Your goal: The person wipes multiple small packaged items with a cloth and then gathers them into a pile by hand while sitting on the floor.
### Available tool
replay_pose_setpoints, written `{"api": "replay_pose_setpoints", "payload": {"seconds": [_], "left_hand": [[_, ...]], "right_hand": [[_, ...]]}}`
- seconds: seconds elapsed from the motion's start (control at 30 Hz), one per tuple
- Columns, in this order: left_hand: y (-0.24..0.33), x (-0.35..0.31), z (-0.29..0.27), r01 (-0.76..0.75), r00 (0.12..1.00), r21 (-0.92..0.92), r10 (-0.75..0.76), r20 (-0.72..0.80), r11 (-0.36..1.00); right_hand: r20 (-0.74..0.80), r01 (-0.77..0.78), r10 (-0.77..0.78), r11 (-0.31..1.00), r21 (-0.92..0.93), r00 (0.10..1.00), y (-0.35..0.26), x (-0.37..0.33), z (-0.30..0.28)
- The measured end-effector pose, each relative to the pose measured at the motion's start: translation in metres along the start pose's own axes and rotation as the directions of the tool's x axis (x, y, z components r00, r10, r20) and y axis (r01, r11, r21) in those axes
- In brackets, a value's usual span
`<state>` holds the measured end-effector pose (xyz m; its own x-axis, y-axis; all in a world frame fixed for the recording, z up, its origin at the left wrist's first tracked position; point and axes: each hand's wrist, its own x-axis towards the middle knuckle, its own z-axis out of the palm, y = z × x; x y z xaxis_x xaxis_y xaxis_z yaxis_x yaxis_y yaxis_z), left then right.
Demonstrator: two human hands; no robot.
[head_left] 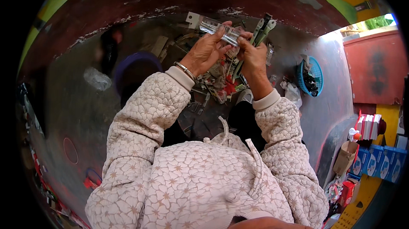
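A clear plastic package (230, 37) with a white hanging tab is held up in front of me, with slim shiny pieces inside that I cannot make out. My left hand (202, 53) grips its left part between thumb and fingers. On its right end, my right hand (254, 60) pinches with thumb and fingertips. Long green-and-white strips (265, 32) stick up from the right hand, held alongside the package; their kind is unclear. Below both hands lies a heap of mixed packaging scraps (219, 82), with red, white and clear bits among it.
Left of the heap stands a purple basin (147, 56), beside a crumpled clear plastic bag (97, 78). A blue basket (320, 69) holding dark items is at right, near a white plastic bag (292, 94). A paper bag (345, 158) and blue boxes (374, 159) line the right edge.
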<state>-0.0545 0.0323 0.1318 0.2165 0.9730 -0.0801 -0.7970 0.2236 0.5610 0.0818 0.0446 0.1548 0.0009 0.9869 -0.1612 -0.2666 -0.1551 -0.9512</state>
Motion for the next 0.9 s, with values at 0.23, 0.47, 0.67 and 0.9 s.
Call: {"api": "replay_pose_setpoints", "payload": {"seconds": [0.23,0.47,0.67,0.9], "left_hand": [[0.015,0.003,-0.015,-0.069,0.955,0.035,0.076,-0.285,0.997],[0.011,-0.008,-0.001,0.088,0.991,0.409,-0.037,-0.131,0.908],[-0.025,-0.002,-0.026,-0.02,0.993,0.801,0.105,-0.054,0.599],[-0.031,-0.022,0.006,-0.154,0.987,0.765,0.128,0.094,0.626]], "right_hand": [[0.135,-0.178,0.208,0.963,-0.204,0.969,-0.007,-0.002,0.0],[0.369,-0.41,0.395,0.911,-0.041,0.841,-0.014,0.021,-0.019],[0.172,-0.272,0.33,0.916,-0.294,0.928,-0.006,0.004,0.008],[0.304,0.369,-0.209,0.528,-0.765,0.93,0.017,0.008,0.001]]}}
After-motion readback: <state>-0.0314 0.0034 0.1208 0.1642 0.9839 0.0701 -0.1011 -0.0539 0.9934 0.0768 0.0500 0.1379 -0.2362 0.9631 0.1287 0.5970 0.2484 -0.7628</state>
